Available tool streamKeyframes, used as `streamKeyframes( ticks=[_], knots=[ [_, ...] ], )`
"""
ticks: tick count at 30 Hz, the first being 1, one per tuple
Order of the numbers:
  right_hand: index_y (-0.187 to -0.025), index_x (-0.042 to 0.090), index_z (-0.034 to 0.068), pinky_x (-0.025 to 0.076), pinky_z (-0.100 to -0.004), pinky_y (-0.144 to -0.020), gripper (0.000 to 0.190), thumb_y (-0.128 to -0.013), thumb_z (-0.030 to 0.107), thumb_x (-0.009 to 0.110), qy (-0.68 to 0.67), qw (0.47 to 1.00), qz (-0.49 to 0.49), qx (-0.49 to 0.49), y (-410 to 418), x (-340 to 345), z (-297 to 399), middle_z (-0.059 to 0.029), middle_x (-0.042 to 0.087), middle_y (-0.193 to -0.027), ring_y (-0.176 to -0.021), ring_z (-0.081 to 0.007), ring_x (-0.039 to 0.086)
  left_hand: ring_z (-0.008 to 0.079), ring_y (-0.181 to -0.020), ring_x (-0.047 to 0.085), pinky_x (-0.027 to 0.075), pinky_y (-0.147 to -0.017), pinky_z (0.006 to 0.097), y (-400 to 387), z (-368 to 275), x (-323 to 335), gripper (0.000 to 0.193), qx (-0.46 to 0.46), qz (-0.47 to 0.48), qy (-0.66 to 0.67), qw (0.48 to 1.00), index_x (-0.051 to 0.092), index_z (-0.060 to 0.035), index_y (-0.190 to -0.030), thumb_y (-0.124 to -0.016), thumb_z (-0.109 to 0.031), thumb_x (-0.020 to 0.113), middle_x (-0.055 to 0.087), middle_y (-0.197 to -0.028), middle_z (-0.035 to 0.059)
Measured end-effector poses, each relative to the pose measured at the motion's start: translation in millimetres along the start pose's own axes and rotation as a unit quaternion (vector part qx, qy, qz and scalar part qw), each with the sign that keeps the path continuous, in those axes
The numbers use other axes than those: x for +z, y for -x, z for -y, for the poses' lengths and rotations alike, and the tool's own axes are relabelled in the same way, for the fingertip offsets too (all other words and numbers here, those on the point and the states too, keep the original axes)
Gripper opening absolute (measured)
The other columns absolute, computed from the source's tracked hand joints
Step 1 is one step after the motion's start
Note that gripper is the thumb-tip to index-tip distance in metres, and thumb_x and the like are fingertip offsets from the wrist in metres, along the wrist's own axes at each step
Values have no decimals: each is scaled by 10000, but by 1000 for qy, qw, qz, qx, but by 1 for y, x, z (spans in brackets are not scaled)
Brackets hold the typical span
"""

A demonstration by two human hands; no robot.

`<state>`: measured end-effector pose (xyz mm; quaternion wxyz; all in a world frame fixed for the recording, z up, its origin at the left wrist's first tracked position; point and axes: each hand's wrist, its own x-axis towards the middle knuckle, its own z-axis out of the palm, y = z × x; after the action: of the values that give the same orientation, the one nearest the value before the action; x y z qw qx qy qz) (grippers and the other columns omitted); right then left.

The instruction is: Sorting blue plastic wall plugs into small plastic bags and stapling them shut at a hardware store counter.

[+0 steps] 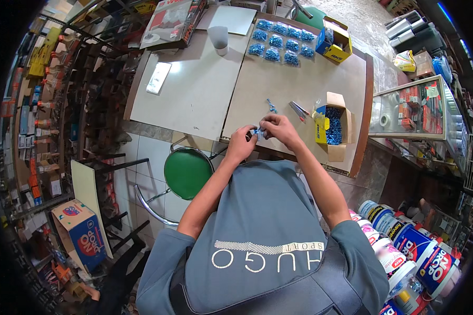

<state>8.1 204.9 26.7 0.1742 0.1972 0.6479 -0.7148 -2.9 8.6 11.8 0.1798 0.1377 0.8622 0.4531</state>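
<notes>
A small clear plastic bag [259,134] with blue pieces in it is held just over the table's front edge. My left hand [239,145] grips its left side, and the fingers of my right hand [280,130] pinch its upper right part. Fingers hide much of the bag. Beyond them a few loose blue screw-like pieces [272,106] lie on the table [283,82]. To their right rests a slim metal hand tool [298,111] with a red part. An open cardboard box [334,128] full of blue pieces stands right of my right hand.
Several filled bags [276,41] lie in rows at the far side, beside a yellow-blue box [334,41]. A grey-white cup [220,41] stands left of them. A green stool [188,173] is at my left, paint buckets [414,248] at my right. Another person's hand [90,292] shows lower left.
</notes>
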Motion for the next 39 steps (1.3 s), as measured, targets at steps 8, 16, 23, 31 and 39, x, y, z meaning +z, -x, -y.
streamKeyframes(
  ticks=[8,16,23,31,39],
  knots=[
    [-1081,687,-51,557,-291,-579,287,-943,201,703,129,991,-10,-45,8,17,-1,-128,742,-823,-654,-145,691,392,-1020,690,553,-886,446,-1,-5,1,385,-6,3,0,1000,678,-11,-1218,-874,-172,742,708,-1123,236],
    [-1063,727,-4,567,-345,-689,319,-905,273,736,205,977,-29,-51,11,19,3,-142,756,-840,-705,-191,715,400,-1042,691,556,-884,449,-1,-4,3,383,-11,1,-3,1000,678,-6,-1214,-871,-163,738,710,-1116,242],
    [-1063,750,25,567,-387,-798,297,-905,273,710,228,957,-148,-103,-3,17,-11,-177,759,-910,-863,-281,744,360,-935,716,572,-827,410,-2,5,7,367,14,-22,9,1000,694,-13,-1195,-869,-177,737,727,-1056,218],
    [-1145,692,69,527,-463,-916,326,-827,123,736,319,904,-255,-127,-49,-36,-54,-200,665,-1054,-1035,-373,652,307,-866,720,574,-798,392,0,-3,-1,366,-10,-7,17,1000,707,-27,-1192,-869,-201,706,729,-1010,211],
    [-1100,676,56,522,-489,-921,290,-845,171,751,445,863,-177,-160,-54,-28,-45,-204,646,-1099,-1068,-417,634,288,-802,706,568,-756,386,3,-2,-3,373,-9,-9,27,1000,707,-34,-1206,-868,-192,711,719,-925,182]
  ],
)
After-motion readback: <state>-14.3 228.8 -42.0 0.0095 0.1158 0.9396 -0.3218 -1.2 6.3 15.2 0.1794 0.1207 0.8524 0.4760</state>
